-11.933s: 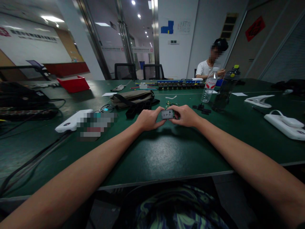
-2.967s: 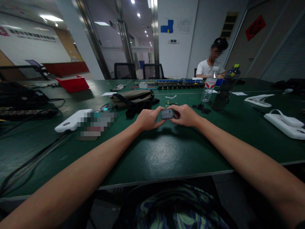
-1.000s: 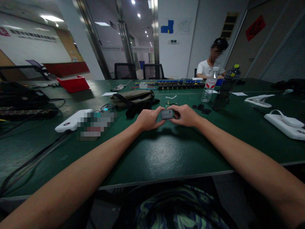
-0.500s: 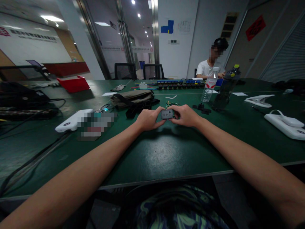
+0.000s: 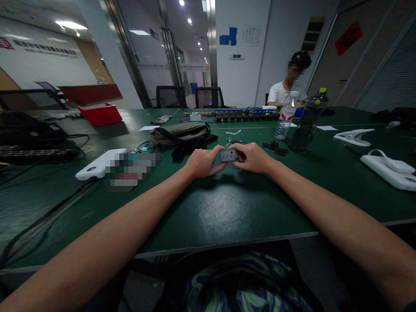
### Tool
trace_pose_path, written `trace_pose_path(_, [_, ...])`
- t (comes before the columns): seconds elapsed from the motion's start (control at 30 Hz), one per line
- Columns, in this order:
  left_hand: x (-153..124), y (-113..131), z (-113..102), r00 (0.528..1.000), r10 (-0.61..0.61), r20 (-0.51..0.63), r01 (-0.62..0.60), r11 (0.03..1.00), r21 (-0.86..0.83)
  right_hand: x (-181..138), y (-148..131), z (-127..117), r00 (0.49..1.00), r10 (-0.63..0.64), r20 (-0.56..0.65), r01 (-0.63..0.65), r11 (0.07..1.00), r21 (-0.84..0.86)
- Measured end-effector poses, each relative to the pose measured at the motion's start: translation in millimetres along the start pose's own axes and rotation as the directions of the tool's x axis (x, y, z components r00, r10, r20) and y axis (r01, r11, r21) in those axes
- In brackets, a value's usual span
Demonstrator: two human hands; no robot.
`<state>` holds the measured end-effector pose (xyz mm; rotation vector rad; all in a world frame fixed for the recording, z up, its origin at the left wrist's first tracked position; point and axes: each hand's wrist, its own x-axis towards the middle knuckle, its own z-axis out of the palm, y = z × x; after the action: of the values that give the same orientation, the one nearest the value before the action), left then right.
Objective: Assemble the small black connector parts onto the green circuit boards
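This is looking like an office workroom for electronics. A long green table [image 5: 227, 212] is carrying cables [image 5: 39, 225], small circuit boards [image 5: 234, 141] and a row of connectors [image 5: 247, 116] with coloured wires [image 5: 191, 117]; a module [image 5: 228, 155] is being held there. Chairs [image 5: 171, 96] are standing behind, glass walls [image 5: 146, 56] are opening onto a lit corridor [image 5: 195, 65], and a person [image 5: 282, 92] is sitting at the far side.
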<state>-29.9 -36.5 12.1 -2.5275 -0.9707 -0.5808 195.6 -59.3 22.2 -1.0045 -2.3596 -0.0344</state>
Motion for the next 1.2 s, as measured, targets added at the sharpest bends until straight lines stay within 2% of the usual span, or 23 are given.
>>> trace_pose_path(1.2, [0.1,-0.6,1.2,1.000,0.003,-0.007,-0.003,1.000,-0.001,0.7,-0.6,-0.9,1.000,-0.007,0.003,0.007,1.000,-0.002])
